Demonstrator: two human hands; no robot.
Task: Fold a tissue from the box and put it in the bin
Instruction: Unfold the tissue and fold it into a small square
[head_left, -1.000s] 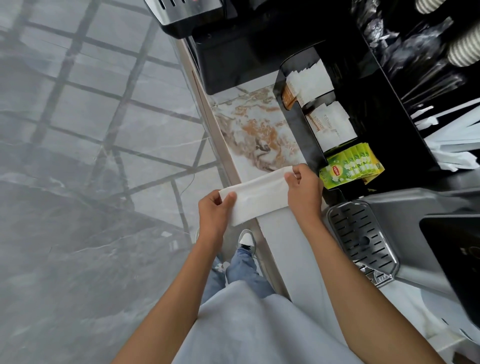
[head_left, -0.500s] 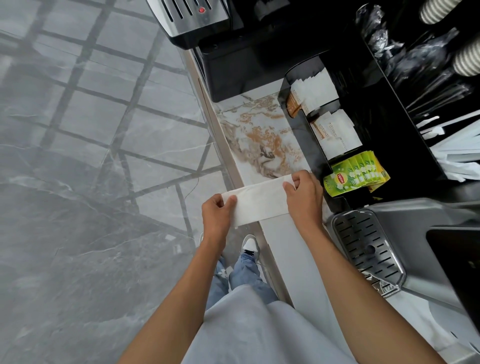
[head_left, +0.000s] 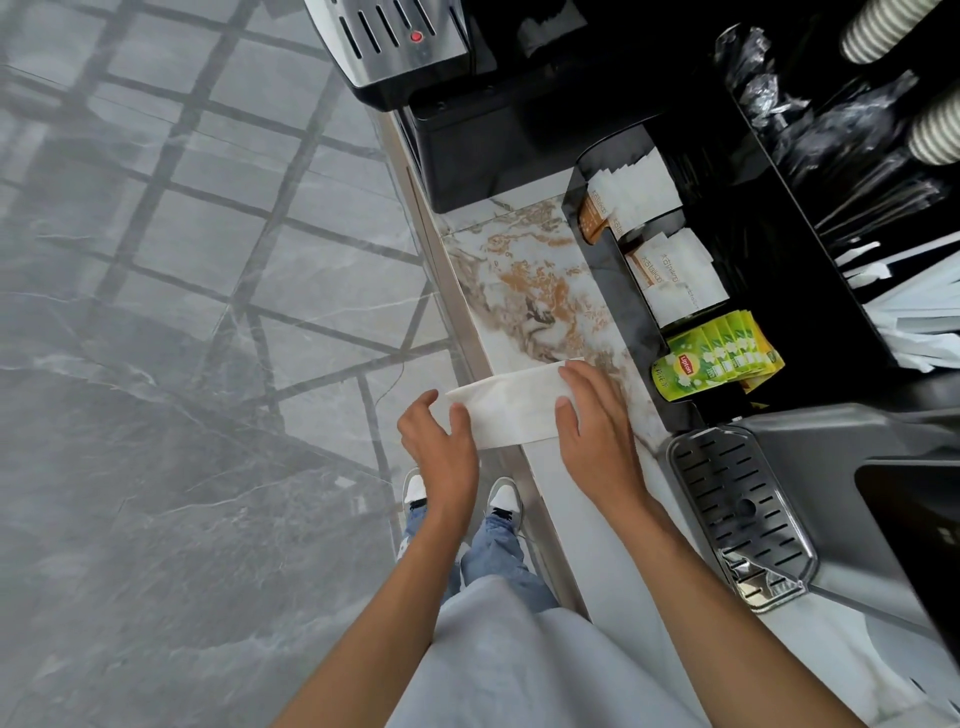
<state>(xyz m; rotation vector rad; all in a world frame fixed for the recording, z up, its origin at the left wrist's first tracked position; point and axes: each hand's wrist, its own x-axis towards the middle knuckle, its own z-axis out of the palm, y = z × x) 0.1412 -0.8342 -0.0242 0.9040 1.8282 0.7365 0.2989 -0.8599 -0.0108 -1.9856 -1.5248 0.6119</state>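
Observation:
A white tissue (head_left: 511, 408), folded into a long strip, stretches across the front edge of the marble counter (head_left: 524, 291). My left hand (head_left: 439, 452) pinches its left end, which hangs past the counter edge over the floor. My right hand (head_left: 595, 423) lies on the right end with thumb and fingers around it. No tissue box and no bin are in view.
A black organiser (head_left: 618, 332) with white sachets (head_left: 675, 280) and green tea bags (head_left: 714, 361) stands right of the tissue. A coffee machine (head_left: 467, 119) is at the back. A metal drip tray (head_left: 743, 519) lies near right. Grey tiled floor (head_left: 182, 364) spreads left.
Both hands have come slightly closer together along the strip, and the tissue now rests lower on the counter edge. The view has shifted a little.

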